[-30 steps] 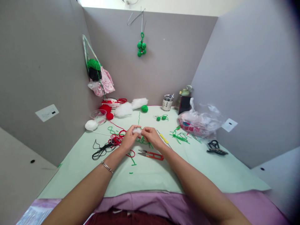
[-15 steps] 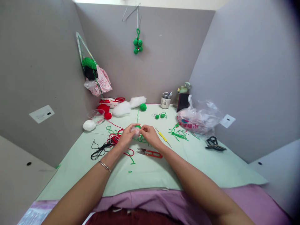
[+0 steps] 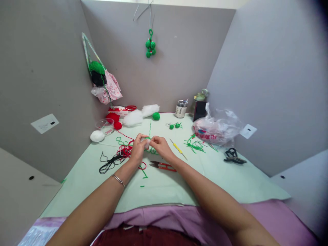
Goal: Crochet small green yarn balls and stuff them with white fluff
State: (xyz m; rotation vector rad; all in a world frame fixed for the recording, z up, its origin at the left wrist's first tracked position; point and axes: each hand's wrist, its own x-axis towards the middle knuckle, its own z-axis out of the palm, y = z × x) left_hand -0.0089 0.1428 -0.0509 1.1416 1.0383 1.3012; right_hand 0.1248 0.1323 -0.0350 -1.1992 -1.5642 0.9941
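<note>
Softly: the white tuft point(image 3: 146, 143) calls for a light pinch

The white tuft sits at the centre of the frame, held just above the pale green tabletop point(image 3: 225, 191) by the person's 2 hands. The left hand point(image 3: 138, 147) is closed around its left side, thumb and fingers clamped on the fluff. The right hand point(image 3: 159, 145) has its fingertips drawn together on the right edge, though whether green yarn is caught in that pinch is too small to tell. A bit of green shows along the tuft's top, and a green strand point(image 3: 150, 128) runs up the frame behind it.

The tuft looks like loose fibre filling: probably almost weightless, very soft, springy and not slippery. It should squash easily and pull apart into wisps if tugged, so it is best cupped at the sides with the finger pads, spreading the pressure. The strand likely bends freely and is best taken close to the tuft. The orange snips point(image 3: 164, 166), lower centre, lie near the right wrist; their pointed blades could snag stray fibres.
</note>
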